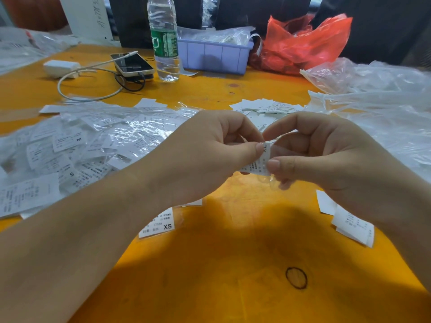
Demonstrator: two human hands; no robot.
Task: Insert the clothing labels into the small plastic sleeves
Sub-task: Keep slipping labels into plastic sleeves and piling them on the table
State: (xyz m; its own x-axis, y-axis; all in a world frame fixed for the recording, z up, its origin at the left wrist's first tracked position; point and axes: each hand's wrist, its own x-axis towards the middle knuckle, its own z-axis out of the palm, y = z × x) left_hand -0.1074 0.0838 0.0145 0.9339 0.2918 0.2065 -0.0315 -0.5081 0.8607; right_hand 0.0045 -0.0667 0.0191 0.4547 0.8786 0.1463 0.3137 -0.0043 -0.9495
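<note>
While the fine print on it stays too small to read, the white label [260,162] marked XL sits right between both hands above the orange table [210,264], and a clear plastic sleeve [270,179] shows only as a faint glossy edge under the right thumb, so whether the label is partly inside cannot be told. Left hand [210,150] comes in from the lower left, thumb and forefinger pinching the label's upper end, other fingers curled under and out of sight. Right hand [326,157] mirrors it, thumb pressing the label's lower end against curled fingers. Two hands, one label held. Far left, a heap of bagged labels [70,145] spreads out, too overlapped to count; the letters M and S can be read on two of them. One label marked XS [158,223] peeks from beneath the left wrist, partly covered. A loose stack of bare labels [263,106] lies beyond the hands, and a few more [349,222] are half hidden by the right forearm. Farther back: one water bottle [164,38], one phone [131,64] with a white cable [77,89] plugged in, one purple bin [214,55], one red plastic bag [303,43], and crumpled clear plastic [373,94] running off the right edge. One black ring [296,277] lies on the near tabletop.
</note>
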